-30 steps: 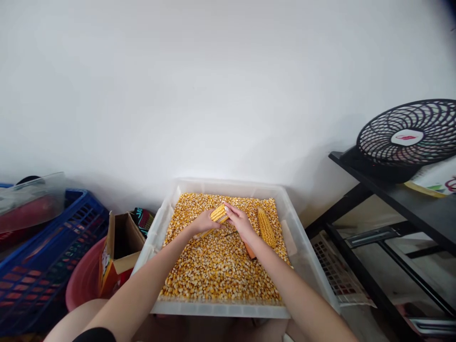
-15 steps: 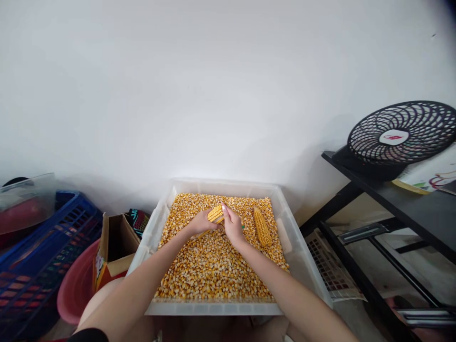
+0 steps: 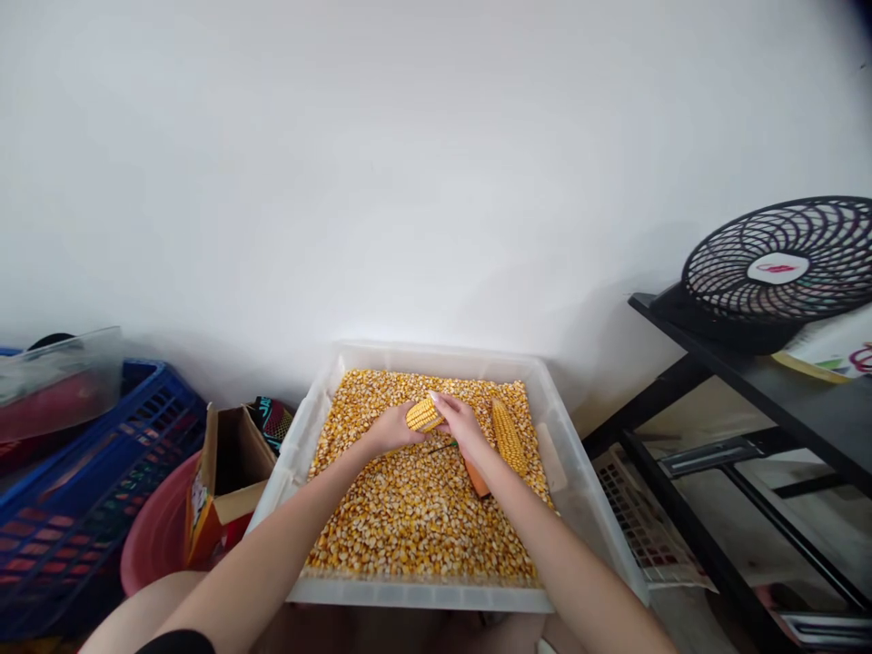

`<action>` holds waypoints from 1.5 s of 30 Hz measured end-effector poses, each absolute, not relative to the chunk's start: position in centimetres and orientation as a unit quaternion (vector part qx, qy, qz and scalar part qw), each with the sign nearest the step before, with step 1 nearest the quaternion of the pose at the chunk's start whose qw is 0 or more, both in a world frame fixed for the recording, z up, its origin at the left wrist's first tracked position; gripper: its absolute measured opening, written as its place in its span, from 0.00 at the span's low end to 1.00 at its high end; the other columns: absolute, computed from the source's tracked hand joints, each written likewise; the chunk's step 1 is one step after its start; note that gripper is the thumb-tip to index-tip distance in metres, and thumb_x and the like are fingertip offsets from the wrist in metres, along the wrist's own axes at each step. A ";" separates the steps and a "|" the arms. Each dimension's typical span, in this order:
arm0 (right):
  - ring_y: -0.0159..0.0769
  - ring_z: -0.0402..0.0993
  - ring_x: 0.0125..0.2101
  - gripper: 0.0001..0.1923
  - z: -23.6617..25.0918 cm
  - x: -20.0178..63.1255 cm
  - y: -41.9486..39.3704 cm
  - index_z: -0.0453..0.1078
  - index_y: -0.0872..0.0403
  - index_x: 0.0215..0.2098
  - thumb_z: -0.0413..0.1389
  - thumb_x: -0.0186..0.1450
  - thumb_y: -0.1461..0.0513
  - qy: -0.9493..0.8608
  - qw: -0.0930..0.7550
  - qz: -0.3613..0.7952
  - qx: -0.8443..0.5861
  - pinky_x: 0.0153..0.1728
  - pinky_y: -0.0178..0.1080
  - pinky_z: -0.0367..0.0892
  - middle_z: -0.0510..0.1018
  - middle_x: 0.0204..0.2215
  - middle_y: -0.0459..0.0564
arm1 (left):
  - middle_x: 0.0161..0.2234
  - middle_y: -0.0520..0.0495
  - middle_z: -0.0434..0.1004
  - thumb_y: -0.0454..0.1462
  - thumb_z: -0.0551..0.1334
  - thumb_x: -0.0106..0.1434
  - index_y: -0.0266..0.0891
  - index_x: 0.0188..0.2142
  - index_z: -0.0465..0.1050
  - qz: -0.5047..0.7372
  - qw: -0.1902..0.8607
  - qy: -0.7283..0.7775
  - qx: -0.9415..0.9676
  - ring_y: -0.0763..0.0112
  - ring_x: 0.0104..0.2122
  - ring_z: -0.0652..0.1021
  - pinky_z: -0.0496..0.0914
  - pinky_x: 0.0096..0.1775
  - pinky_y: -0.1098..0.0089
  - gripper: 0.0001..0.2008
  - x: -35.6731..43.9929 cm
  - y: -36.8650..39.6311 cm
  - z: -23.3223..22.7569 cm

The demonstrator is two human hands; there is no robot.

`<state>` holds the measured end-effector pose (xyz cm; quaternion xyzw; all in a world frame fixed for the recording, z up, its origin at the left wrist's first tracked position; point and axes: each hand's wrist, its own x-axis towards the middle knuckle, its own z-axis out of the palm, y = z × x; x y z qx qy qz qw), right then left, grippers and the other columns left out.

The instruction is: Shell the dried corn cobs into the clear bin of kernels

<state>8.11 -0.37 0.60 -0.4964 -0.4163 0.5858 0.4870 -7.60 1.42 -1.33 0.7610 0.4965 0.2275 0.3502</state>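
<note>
Both bare forearms reach up from bottom frame, converging mid-frame. Left hand (image 3: 393, 427) curled in a grip; right hand (image 3: 463, 425) fingers bent, tips meeting left's.

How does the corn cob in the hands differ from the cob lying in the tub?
The held cob is gripped by the left hand and right hand; the loose cob lies untouched on the kernels. The held cob shows only a short stub; the loose cob shows full length. Both are yellow, inside the tub.
</note>
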 end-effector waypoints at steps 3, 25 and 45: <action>0.38 0.72 0.37 0.22 0.1 8.4 0.0 0.70 0.53 0.42 0.54 0.54 0.49 -0.439 0.474 0.570 -0.508 0.31 0.37 0.71 0.75 0.40 0.50 | 0.32 0.50 0.74 0.44 0.63 0.45 0.37 0.40 0.69 0.224 0.350 0.492 0.765 0.69 0.31 0.74 0.66 0.32 0.74 0.23 -7.6 1.3 -1.2; 0.31 0.73 0.29 0.24 2.2 13.7 0.4 0.69 0.55 0.47 0.59 0.52 0.58 -0.602 0.254 0.590 -0.474 0.33 0.37 0.72 0.78 0.32 0.48 | 0.32 0.51 0.75 0.46 0.66 0.40 0.40 0.39 0.70 0.131 0.345 0.455 0.810 0.67 0.30 0.74 0.65 0.29 0.74 0.25 -7.5 1.0 -0.4; 0.36 0.74 0.34 0.22 2.1 12.3 -0.1 0.70 0.56 0.46 0.55 0.54 0.58 -0.674 0.299 0.462 -0.492 0.37 0.38 0.69 0.77 0.38 0.51 | 0.35 0.50 0.76 0.44 0.64 0.42 0.40 0.42 0.70 0.144 0.359 0.469 0.794 0.66 0.31 0.75 0.66 0.32 0.73 0.26 -7.9 0.8 0.1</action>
